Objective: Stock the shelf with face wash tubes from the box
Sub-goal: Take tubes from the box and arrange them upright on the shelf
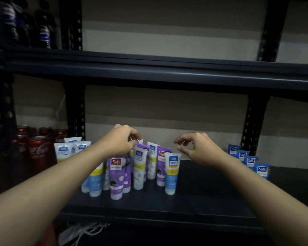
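- In the head view we face a dark metal shelf (194,199), and both our bare forearms reach in over its front edge.
- The face wash tubes (139,173) stand cap-down in a tight cluster on the left half of this board. They are a mix of purple ones and white-and-blue ones with yellow bands.
- Our left hand (122,139) hovers over the back of the cluster. Its fingertips are bunched together and pinch the top edge of a tilted purple tube (143,145), though the grip is partly hidden by the fingers.
- Our right hand (197,148) hangs above the bare board just right of the cluster. Its fingers are loosely curled with thumb and forefinger apart, and it grasps nothing.
- Nearest that hand stands a white tube with an orange band (172,173), upright and a little apart from the rest.
- A smaller group of white tubes (68,150) stands further left, just beside the red cola cans (37,151).
- Towards the right upright we see a row of small blue packs (247,160), well apart from the cluster.
- On the upper board at the far left stand dark cola bottles (44,32), blurred.
- Below the shelf lies a white cable (82,229).
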